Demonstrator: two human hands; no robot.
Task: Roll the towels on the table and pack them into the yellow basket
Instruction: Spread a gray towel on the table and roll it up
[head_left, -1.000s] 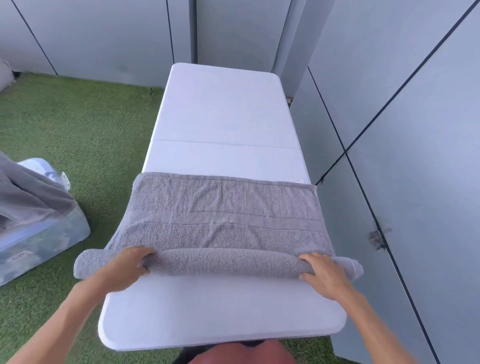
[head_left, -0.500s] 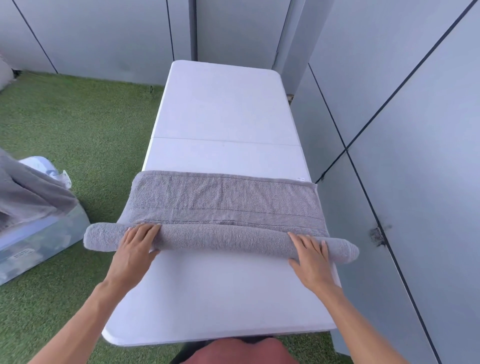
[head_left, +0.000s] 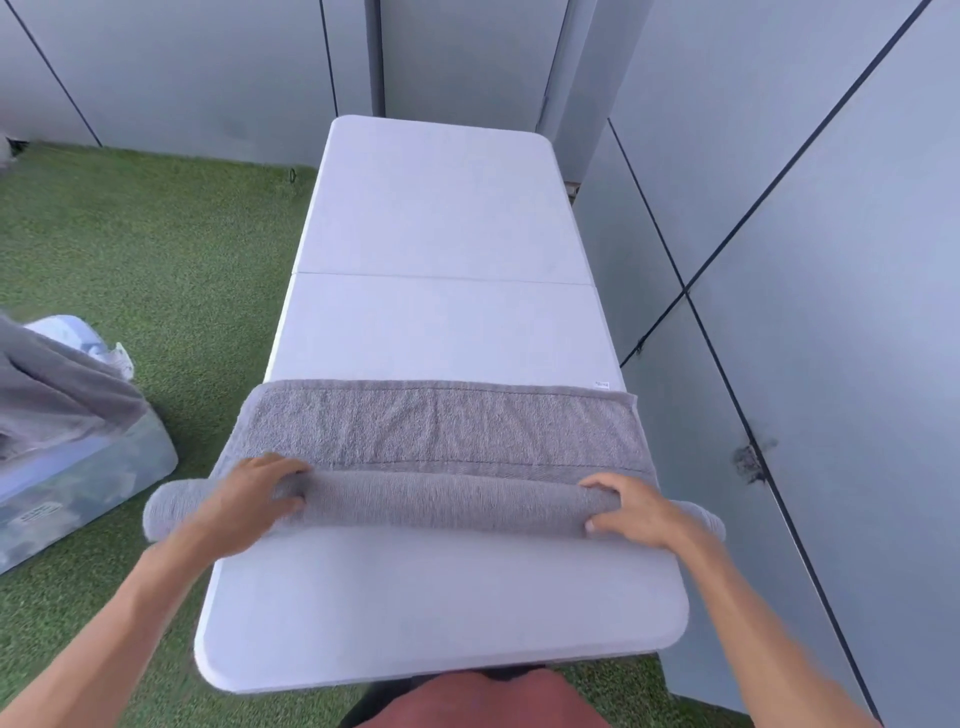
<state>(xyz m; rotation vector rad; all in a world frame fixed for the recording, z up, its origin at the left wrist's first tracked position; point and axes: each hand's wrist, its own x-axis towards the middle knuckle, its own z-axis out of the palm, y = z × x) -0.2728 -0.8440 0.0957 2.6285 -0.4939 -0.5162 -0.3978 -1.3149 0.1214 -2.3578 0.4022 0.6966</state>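
Observation:
A grey towel (head_left: 441, 426) lies across the near half of the white folding table (head_left: 441, 218). Its near part is rolled into a long tube (head_left: 441, 501) that overhangs both table sides. My left hand (head_left: 249, 499) grips the roll near its left end, fingers curled over the top. My right hand (head_left: 631, 512) grips the roll near its right end, thumb at the front. A short flat strip of towel still lies beyond the roll. The yellow basket is not in view.
A clear plastic bin (head_left: 78, 483) with another grey towel (head_left: 57, 395) draped over it stands on the green turf at the left. Grey wall panels run close along the table's right side and behind it.
The roll has advanced away from me and grown thicker, leaving less flat towel. My hands went from flat on the roll to curled around it.

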